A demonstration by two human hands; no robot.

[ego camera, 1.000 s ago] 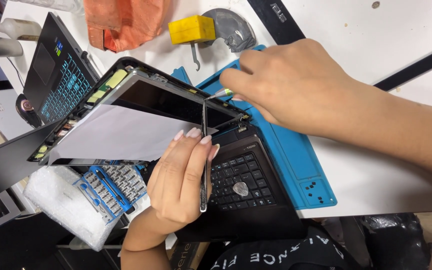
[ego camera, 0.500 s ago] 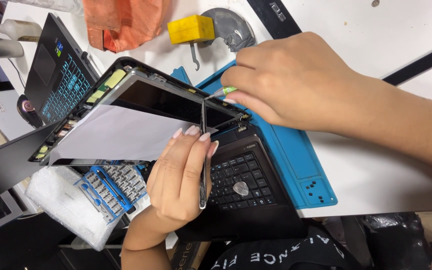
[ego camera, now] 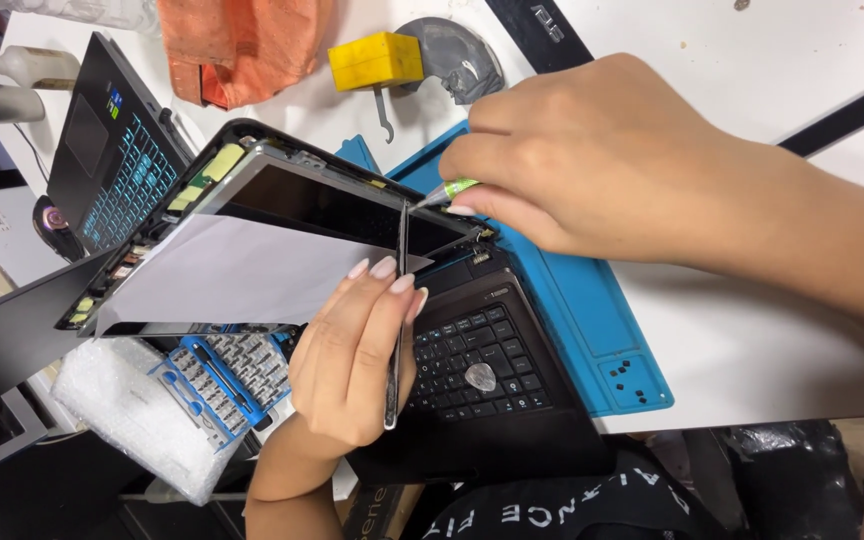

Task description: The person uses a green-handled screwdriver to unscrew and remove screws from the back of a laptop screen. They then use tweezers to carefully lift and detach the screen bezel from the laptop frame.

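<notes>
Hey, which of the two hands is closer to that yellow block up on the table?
Right. The right hand works at the screen corner just below and right of the yellow block. The left hand, holding tweezers, sits much lower, over the keyboard.

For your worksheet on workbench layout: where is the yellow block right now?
In the head view, the yellow block sits top centre on the white table, between the orange cloth and grey disc.

The screen panel (ego camera: 332,205) has glossy black glass under a matt white paper sheet (ego camera: 242,275). The tweezers (ego camera: 397,330) are smooth metal. The blue mat (ego camera: 592,320) looks like matt rubber, the orange cloth (ego camera: 242,45) wrinkled.
</notes>
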